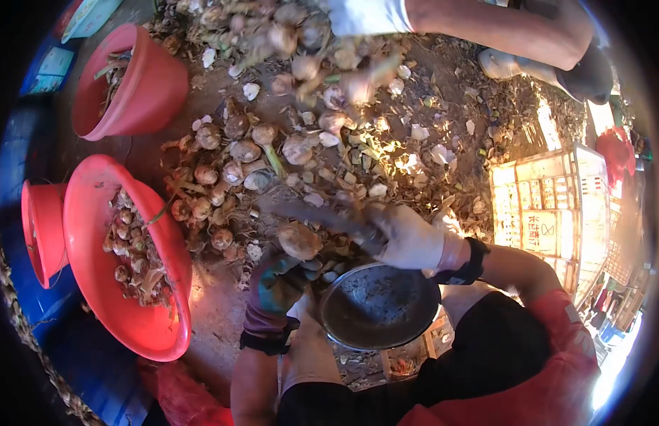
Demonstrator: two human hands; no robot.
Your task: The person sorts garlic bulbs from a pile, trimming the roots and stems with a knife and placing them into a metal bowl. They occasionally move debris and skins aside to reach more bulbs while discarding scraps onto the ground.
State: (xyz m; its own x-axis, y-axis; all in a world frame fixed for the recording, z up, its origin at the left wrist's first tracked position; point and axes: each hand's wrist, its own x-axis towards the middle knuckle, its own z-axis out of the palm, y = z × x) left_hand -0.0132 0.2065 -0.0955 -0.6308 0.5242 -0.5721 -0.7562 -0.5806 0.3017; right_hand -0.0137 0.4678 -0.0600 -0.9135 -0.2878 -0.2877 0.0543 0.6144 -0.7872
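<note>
My left hand (276, 286), in a green and purple glove, is closed around the underside of a garlic bulb (299, 240). My right hand (413, 240) wears a whitish glove and grips a long dark bladed tool (322, 217), smeared by motion. Its blade points left and passes just above the bulb in this view. Below both hands, between my knees, is a dark metal bowl (381, 302) with bits of debris on its inside. Beyond the hands, many garlic bulbs (245, 150) with stems and roots lie heaped on the ground.
To the left stand a large red basin (88, 234) holding small bulbs, a smaller red bucket (49, 231) and a pink bucket (162, 92) with stalks. A plastic crate (539, 213) stands at right. Another person's arm (500, 32) reaches in over the heap from the top.
</note>
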